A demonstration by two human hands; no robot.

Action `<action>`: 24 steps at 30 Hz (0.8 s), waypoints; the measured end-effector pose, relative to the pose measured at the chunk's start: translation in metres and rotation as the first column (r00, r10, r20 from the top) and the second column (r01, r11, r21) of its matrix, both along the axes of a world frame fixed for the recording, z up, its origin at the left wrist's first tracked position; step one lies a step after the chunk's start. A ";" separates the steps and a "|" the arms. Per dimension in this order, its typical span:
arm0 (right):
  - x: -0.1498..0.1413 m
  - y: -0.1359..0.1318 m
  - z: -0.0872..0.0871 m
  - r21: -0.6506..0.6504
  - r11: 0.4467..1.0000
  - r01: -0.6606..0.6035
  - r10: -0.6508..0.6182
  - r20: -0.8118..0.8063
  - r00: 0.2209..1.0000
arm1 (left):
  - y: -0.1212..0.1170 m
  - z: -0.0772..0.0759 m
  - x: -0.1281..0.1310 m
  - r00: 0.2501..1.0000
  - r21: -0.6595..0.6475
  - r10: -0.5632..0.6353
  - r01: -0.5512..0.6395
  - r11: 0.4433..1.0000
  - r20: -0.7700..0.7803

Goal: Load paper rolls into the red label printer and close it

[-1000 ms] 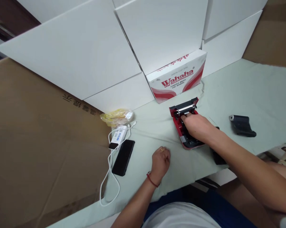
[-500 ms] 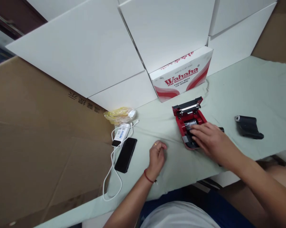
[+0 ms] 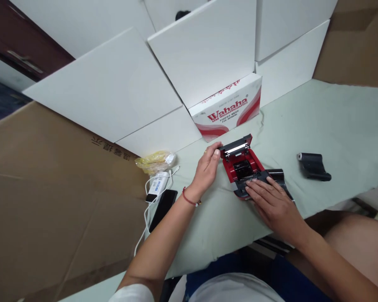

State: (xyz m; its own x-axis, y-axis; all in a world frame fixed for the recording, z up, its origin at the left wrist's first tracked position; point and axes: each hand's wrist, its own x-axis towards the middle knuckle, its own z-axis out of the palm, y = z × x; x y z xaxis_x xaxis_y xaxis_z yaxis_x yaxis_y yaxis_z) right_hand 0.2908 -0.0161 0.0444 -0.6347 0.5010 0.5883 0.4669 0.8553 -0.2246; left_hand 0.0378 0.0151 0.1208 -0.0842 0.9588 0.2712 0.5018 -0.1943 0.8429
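Note:
A small red and black label printer (image 3: 229, 172) sits on the cloth, its black lid (image 3: 236, 147) tilted up and a dark, shiny roll (image 3: 243, 168) in its red bay. My left hand (image 3: 207, 167) grips the lid's left end between thumb and fingers. Across the printer's black front part lies my right hand (image 3: 269, 200), fingers stretched out and flat. A black film-like roll (image 3: 276, 174) rests just right of the printer, partly hidden by that hand. Farther right is another black roll (image 3: 313, 163) with a pale core and a loose end.
A white and red Wahaha box (image 3: 228, 110) leans against white panels (image 3: 208, 54) at the back. To the left lie a yellow plastic packet (image 3: 156, 162), a white device (image 3: 158, 183) with a white cable (image 3: 144, 235), and a black phone (image 3: 164, 207). Brown cardboard (image 3: 66, 201) borders the left.
My left hand has risen from the cloth to the printer's lid. My right hand has drawn back from the bay and flattened onto the front. The view has shifted slightly.

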 end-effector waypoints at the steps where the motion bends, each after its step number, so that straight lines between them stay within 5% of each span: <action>1: 0.000 0.000 -0.001 0.009 1.000 0.001 -0.001 0.000 1.000 | -0.005 0.001 0.003 0.999 0.005 -0.006 0.006 1.000 -0.054; 9: 0.001 0.000 -0.006 0.008 1.000 0.003 -0.003 -0.008 1.000 | -0.042 -0.012 0.017 0.864 -0.020 -0.207 0.223 0.974 -0.460; 16: -0.002 0.000 -0.009 -0.054 0.998 -0.009 0.006 -0.053 0.999 | -0.034 -0.037 0.038 0.821 0.143 -0.024 0.128 0.981 -0.570; 21: -0.003 0.002 -0.011 -0.057 0.998 -0.015 0.008 -0.119 0.993 | -0.026 -0.042 0.038 0.869 0.239 -0.010 0.147 0.960 -0.494; 24: -0.002 0.002 -0.012 -0.057 0.998 -0.024 0.017 -0.114 0.993 | -0.031 -0.046 0.031 0.960 0.165 -0.045 0.094 0.982 -0.278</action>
